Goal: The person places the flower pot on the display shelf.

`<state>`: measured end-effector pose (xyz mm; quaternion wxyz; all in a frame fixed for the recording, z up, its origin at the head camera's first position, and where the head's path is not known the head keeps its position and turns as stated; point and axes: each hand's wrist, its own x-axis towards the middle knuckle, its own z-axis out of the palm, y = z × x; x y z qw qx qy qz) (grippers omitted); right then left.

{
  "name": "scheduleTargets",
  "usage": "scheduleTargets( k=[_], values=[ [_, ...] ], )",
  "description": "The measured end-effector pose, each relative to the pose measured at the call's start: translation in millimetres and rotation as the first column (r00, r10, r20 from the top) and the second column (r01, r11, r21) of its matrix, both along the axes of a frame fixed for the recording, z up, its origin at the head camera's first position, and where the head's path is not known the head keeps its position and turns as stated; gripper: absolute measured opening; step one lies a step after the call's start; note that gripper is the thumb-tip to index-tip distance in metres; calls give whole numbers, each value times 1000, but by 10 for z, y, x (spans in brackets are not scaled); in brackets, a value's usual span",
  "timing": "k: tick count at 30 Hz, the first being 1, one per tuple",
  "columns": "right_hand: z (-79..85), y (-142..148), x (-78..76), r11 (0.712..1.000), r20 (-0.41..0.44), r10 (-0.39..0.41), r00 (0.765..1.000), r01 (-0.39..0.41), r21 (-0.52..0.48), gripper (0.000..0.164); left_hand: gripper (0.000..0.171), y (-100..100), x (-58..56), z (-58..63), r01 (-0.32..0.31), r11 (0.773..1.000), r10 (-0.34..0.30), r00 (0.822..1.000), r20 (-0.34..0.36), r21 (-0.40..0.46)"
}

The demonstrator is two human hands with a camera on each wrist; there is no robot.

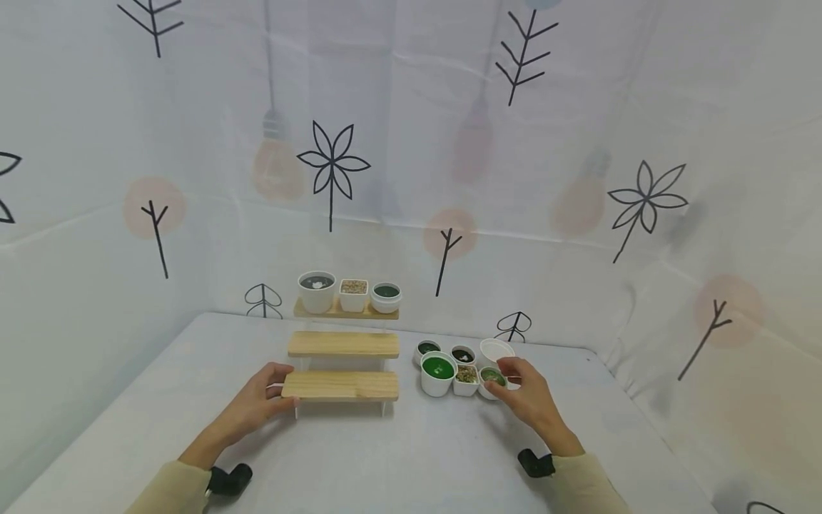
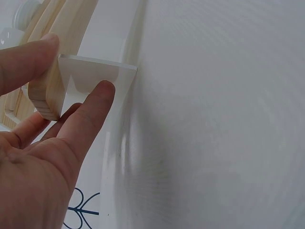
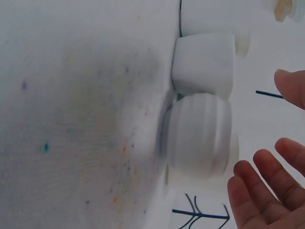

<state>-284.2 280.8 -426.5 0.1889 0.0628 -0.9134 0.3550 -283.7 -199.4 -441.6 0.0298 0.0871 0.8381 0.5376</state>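
Observation:
My left hand (image 1: 260, 401) grips the left end of the lowest board on a three-step wooden display stand (image 1: 340, 385). In the left wrist view, its fingers lie on both sides of the board end (image 2: 45, 93), one fingertip against the white support (image 2: 97, 74). My right hand (image 1: 529, 396) is spread beside a small ribbed white pot (image 1: 493, 385), with thumb and fingers apart. In the right wrist view, the fingers (image 3: 274, 181) are just clear of the ribbed pot (image 3: 198, 136). A square white pot (image 1: 466, 385) sits next to it.
On the stand's top board are a large white pot (image 1: 317, 296), a square pot (image 1: 354, 296) of brown grains and a rounded pot (image 1: 386, 301). Behind my right hand is a white pot (image 1: 496, 350); left of it stand a green-filled pot (image 1: 437, 382) and two dark-filled pots (image 1: 462, 355).

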Motion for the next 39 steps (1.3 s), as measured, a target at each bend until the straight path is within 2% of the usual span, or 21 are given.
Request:
scheduleTargets(
  k=[10, 20, 28, 39],
  values=[
    [-57, 59, -45, 999, 78, -37, 996, 34, 32, 57, 65, -13, -3, -22, 0, 1000, 0, 1000, -4, 8],
    [-111, 113, -77, 997, 220, -82, 972, 78, 28, 71, 65, -6, 19, 1, 11, 1000, -11, 1000, -4, 20],
    [-111, 92, -101, 998, 265, -59, 962, 63, -7, 72, 64, -2, 23, 28, 8, 1000, -8, 1000, -2, 19],
    [-160, 93, -161, 996, 276, -35, 960, 55, -65, 73, 65, 0, 24, 21, 4, 1000, -4, 1000, -6, 25]
  ],
)
